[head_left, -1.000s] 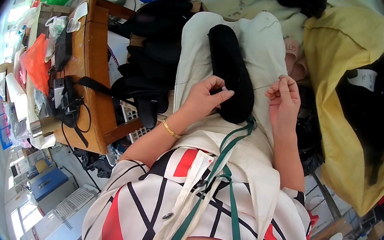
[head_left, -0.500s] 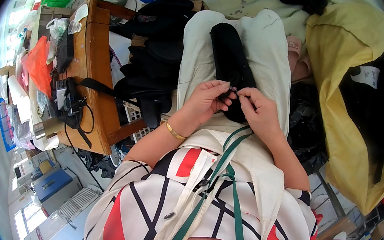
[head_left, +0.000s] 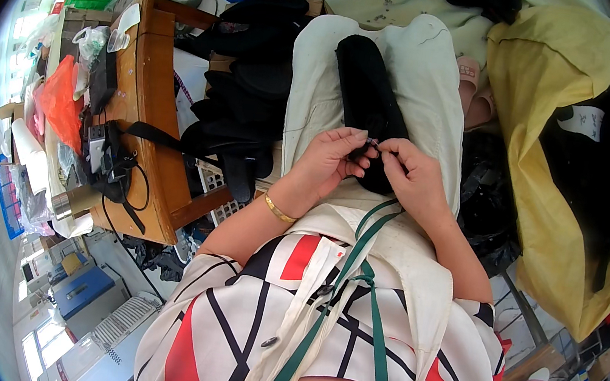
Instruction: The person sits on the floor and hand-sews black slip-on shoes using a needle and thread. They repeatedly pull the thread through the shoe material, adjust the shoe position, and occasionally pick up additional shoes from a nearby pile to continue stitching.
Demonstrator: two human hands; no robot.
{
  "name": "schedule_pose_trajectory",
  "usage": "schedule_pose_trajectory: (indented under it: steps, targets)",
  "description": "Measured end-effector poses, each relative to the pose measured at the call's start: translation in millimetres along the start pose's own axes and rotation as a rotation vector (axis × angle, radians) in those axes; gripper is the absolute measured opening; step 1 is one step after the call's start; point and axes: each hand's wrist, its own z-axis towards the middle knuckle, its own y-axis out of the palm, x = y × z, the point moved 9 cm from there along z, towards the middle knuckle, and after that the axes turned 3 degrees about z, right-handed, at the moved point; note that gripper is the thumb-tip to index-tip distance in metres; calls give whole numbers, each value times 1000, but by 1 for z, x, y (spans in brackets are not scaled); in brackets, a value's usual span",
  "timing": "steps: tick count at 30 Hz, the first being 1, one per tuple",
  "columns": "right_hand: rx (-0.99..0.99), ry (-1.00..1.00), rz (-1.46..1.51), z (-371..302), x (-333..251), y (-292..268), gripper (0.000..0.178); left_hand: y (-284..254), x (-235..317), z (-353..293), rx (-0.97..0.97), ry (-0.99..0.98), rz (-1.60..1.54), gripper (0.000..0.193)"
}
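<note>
A long, narrow, black fabric shoe-shaped piece (head_left: 364,83) lies on the cream cloth apron (head_left: 430,69) spread over the person's lap, slanting slightly, its narrower end pointing away from the body. The left hand (head_left: 331,159) and right hand (head_left: 415,177) meet over its nearer half, so most of its length stretches beyond the fingertips, while a short stretch shows below, between the two hands.

The left hand comes in from the left edge, its thumb extended and its fingers curled beneath, with only a small gap at the tips. The right hand comes from the right, thumb and forefinger drawn together just beside the left fingertips. Something tiny shows between them, too small to identify; whether either hand has firm hold of it or of the black fabric cannot be told.

A gold-coloured metal bracelet (head_left: 277,208) circles the left wrist. Flat green ribbon straps (head_left: 378,218) run just below the right hand. More black fabric pieces (head_left: 243,107) are heaped to the left.
</note>
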Motion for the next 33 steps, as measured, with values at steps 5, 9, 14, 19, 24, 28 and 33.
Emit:
schedule_pose_trajectory:
  steps: [5,9,14,19,24,28,33]
  targets:
    - [5,-44,-19,2,-4,-1,13,0,2,-2,17,66,-4,15]
    - [-121,241,178,-1,24,5,7,-2,3,-8,102,96,32,16]
    - [-169,324,310,-2,38,11,10,2,3,-8,112,70,136,17]
    - [-189,338,291,-1,44,17,11,0,0,-5,108,73,169,13]
    - [-195,330,280,1,44,21,5,-1,0,-5,124,68,203,13]
    - [-168,325,257,5,26,21,16,0,-2,-2,87,89,239,14]
    - [-277,363,272,12,19,24,38,2,3,0,55,74,294,14]
